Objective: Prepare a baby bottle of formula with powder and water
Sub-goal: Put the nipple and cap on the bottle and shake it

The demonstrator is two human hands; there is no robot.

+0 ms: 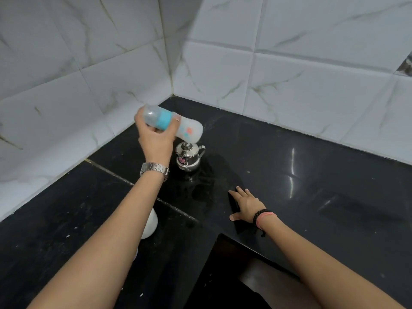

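Blue-collared baby bottle (pixel 172 124) lies sideways, gripped by left hand (pixel 153 139); right hand (pixel 246 205) rests flat, empty.

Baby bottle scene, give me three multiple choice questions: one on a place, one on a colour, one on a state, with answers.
1. Where is the steel pot?
A. On the black counter, just below the baby bottle
B. In the right hand
C. On the floor

2. What colour is the bottle's collar?
A. Red
B. Turquoise
C. Black

3. How is the bottle held?
A. Standing on the counter
B. Tipped nearly sideways in the left hand
C. Gripped by both hands

Answers: 1 A, it stands on the counter under the bottle. 2 B, the band is turquoise. 3 B, the left fingers wrap it while the right hand lies flat on the counter.
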